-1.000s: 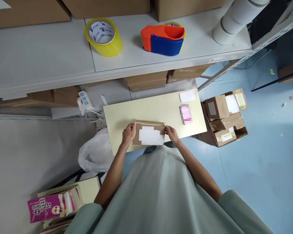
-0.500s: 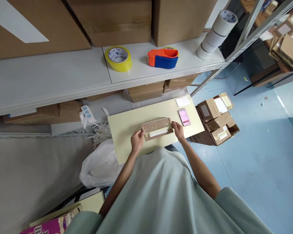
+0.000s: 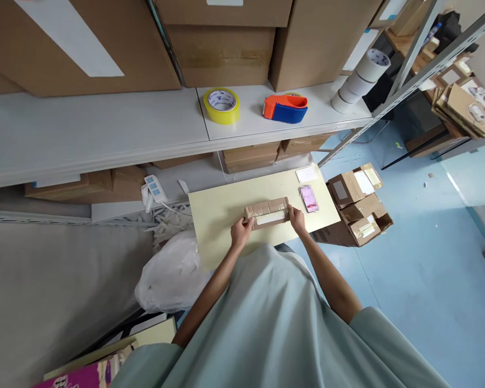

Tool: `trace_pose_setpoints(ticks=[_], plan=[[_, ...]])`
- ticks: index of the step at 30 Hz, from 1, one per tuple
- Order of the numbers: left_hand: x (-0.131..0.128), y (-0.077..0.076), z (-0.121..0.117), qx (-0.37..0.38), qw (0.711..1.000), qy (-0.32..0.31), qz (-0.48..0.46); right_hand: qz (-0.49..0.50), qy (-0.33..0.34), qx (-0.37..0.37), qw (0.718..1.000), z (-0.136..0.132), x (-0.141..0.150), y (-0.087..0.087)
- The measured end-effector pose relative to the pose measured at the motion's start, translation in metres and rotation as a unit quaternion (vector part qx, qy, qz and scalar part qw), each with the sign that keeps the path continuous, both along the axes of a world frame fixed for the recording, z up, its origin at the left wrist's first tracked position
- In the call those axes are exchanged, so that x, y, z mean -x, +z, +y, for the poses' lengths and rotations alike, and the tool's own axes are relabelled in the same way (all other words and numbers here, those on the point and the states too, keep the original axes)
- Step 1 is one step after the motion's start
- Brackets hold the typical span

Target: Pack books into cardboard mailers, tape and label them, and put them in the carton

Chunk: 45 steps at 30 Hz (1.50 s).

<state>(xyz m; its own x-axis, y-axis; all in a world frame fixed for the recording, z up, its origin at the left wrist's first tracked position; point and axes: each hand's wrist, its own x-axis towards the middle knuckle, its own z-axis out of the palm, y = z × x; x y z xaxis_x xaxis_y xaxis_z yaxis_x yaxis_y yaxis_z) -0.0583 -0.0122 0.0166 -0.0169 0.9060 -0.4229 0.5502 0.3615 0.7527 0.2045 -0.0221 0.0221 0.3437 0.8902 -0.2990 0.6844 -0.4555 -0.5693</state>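
Plastic bag: the white plastic bag [image 3: 172, 275] lies lower, just beside the near left corner of the table [image 3: 214, 215].
Yellow tape: the roll of yellow tape [image 3: 222, 115] lies flat on the shelf [image 3: 117, 129], near its front edge.
Left hand: the left hand [image 3: 240, 233] has its grip nearly closed, with fingers and thumb pinching the left end of the cardboard box.
Cardboard box: the cardboard box [image 3: 271, 207] is about the middle of the table, somewhat nearer to the near edge. Its long axis goes left to right, almost parallel with the long edges; one end points to the right short edge. A white label strip [image 3: 270, 217] is on the side toward the person. Whether it rests on the table, I cannot tell.
Right hand: the right hand [image 3: 297, 220] holds the right end, its grip also nearly closed.
Right side: a white paper [image 3: 306, 174] is at the far right corner; a blurred pink item [image 3: 308, 198] lies nearer, beside the right edge.
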Motion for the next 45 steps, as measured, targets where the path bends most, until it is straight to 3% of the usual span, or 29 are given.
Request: trace_pose_setpoints(ticks=[8,15,21,25,29,34,37,40,45], plan=[[0.000,-0.011,0.002,0.001,1.000,-0.006,0.008,-0.095,0.105,0.068,0.988,0.004,0.004,0.012],[-0.001,-0.016,0.004,-0.038,0.999,-0.001,-0.022,-0.101,0.222,0.005,0.970,0.008,-0.034,0.023],[-0.038,-0.030,0.011,-0.084,0.991,0.105,-0.022,-0.125,0.277,-0.010,0.953,0.040,-0.073,0.008],[-0.060,-0.035,0.013,-0.072,0.988,0.136,0.012,-0.100,0.318,0.007,0.943,0.055,-0.098,-0.010],[-0.062,-0.027,0.009,-0.054,0.982,0.169,0.060,-0.061,0.374,0.037,0.924,0.062,-0.122,-0.026],[-0.070,0.003,0.016,-0.103,0.949,0.260,0.144,-0.010,0.404,0.050,0.913,0.066,-0.158,-0.037],[-0.102,0.022,0.035,-0.135,0.951,0.261,0.096,0.010,0.391,0.046,0.919,0.072,-0.184,-0.039],[-0.154,0.034,0.060,-0.134,0.960,0.246,0.021,0.022,0.375,0.041,0.926,0.085,-0.211,-0.041],[-0.243,0.035,0.097,-0.114,0.975,0.185,-0.053,0.043,0.311,0.015,0.949,0.111,-0.248,-0.048]])
